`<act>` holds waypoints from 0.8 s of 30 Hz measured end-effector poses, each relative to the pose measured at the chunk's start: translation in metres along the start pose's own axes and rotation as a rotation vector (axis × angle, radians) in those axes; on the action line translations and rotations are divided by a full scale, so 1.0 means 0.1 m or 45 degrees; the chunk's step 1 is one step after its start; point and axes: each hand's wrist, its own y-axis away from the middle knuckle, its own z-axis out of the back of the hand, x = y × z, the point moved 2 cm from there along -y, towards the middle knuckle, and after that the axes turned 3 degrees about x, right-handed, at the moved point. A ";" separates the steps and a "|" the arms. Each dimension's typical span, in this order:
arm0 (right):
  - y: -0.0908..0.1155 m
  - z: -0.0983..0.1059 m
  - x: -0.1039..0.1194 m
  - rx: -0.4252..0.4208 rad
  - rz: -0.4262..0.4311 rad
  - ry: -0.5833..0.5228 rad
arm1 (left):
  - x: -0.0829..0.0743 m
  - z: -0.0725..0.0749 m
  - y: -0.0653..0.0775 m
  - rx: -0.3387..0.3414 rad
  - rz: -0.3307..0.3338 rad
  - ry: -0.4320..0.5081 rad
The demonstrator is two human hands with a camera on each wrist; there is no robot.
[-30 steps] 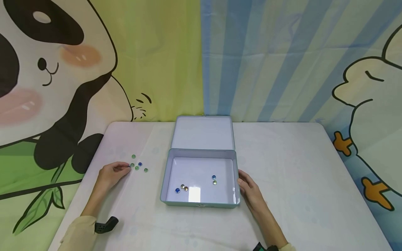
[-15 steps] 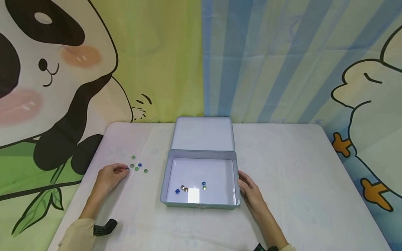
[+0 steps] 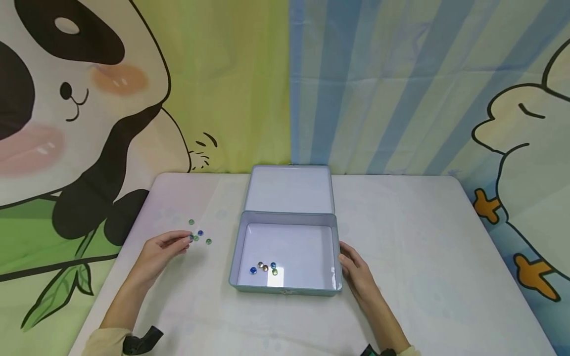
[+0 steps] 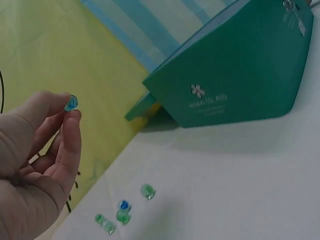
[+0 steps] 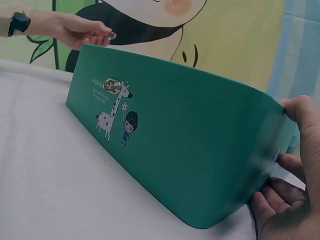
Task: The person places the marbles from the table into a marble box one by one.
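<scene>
The green box [image 5: 190, 145] comes nearest, its long axis running left to right on the white table [image 3: 401, 237]. Beside the clasp [image 5: 113, 86] on its near wall are a printed giraffe [image 5: 106, 120], a child figure [image 5: 131, 127] and pale lettering too small to read. The right hand [image 3: 357, 274] rests against the box's right wall, its fingers and thumb touching it. Inside, a cluster of blue, amber and green marbles [image 3: 265, 268] lies towards the near left. The left hand [image 3: 162, 249] pinches a blue marble [image 4: 72, 103] between thumb and fingertip, above the table. That marble, round with no long axis, is left of the box and well apart from it, far from the right hand. The box's left wall bears a flower print [image 4: 197, 91] and lettering too blurred to read. Just beyond the left fingertips lie loose green and blue marbles [image 3: 209, 241]; farther off, the lid [image 3: 289, 188] stands open.
</scene>
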 end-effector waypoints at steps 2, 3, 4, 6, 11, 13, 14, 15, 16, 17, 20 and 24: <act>0.00 0.00 0.00 -0.004 -0.002 -0.003 | -0.07 -0.09 0.01 0.067 -0.017 0.140; 0.00 0.00 0.00 -0.005 -0.004 -0.004 | -0.10 -0.13 0.00 0.107 -0.025 0.199; 0.00 0.00 0.00 -0.006 -0.005 -0.005 | -0.14 -0.19 0.00 0.146 -0.028 0.246; 0.00 0.00 0.00 -0.008 -0.008 -0.001 | -0.21 -0.32 -0.03 0.216 -0.018 0.299; 0.00 0.01 0.01 -0.001 -0.011 0.006 | -0.35 -0.67 -0.12 0.341 0.090 0.294; 0.00 0.01 0.01 0.001 -0.009 0.002 | -0.39 -0.80 -0.17 0.388 0.138 0.260; 0.00 0.01 0.01 0.001 -0.008 0.000 | -0.40 -0.86 -0.19 0.415 0.153 0.243; 0.00 0.00 0.01 0.002 -0.006 -0.007 | -0.41 -0.92 -0.22 0.442 0.163 0.227; 0.00 0.00 0.01 0.001 -0.005 -0.009 | -0.43 -0.98 -0.25 0.470 0.174 0.210; 0.00 0.00 0.01 0.000 -0.005 -0.011 | -0.45 -1.05 -0.28 0.495 0.180 0.194; 0.00 0.00 0.01 -0.014 -0.004 -0.013 | -0.50 -1.23 -0.38 0.568 0.203 0.145; 0.00 0.00 0.01 -0.012 -0.002 -0.025 | -0.61 -1.50 -0.54 0.671 0.207 0.047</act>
